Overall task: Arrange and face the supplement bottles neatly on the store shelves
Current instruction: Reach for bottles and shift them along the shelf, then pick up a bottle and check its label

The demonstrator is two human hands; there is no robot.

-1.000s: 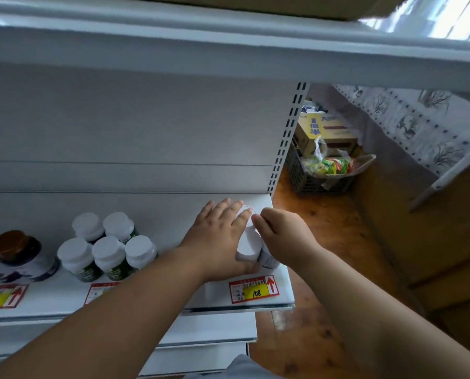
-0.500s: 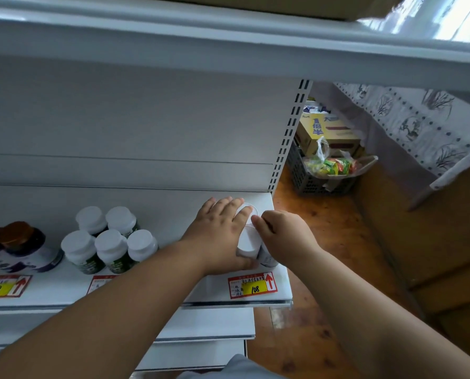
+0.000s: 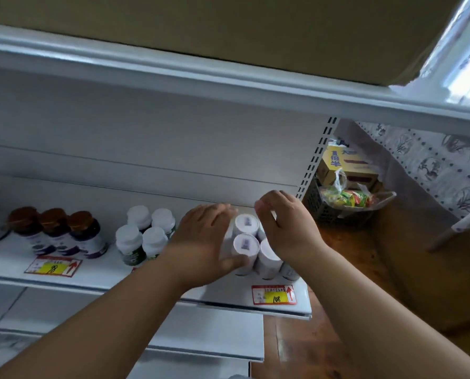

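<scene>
A tight cluster of white supplement bottles (image 3: 246,246) with purple marks on their lids stands at the right end of the white shelf (image 3: 91,285). My left hand (image 3: 201,236) cups the cluster's left side, fingers along it and thumb curled round the front bottle. My right hand (image 3: 286,225) lies against the right side, fingers curled over the rear bottles and hiding some. To the left stand several white-capped, green-labelled bottles (image 3: 143,236). Further left are three brown-capped bottles (image 3: 61,231) in a row.
Red-and-yellow price tags marked 108 (image 3: 273,295) and 98 (image 3: 53,266) sit on the shelf front. An upper shelf (image 3: 228,86) hangs overhead. Past the slotted upright (image 3: 313,160), a basket (image 3: 327,212) with a yellow box (image 3: 343,165) and packets stands on the wooden floor.
My hands have spread to either side of the cluster, uncovering two marked lids between them. The right hand has shifted right and back. The view has swung, showing more shelf on the left.
</scene>
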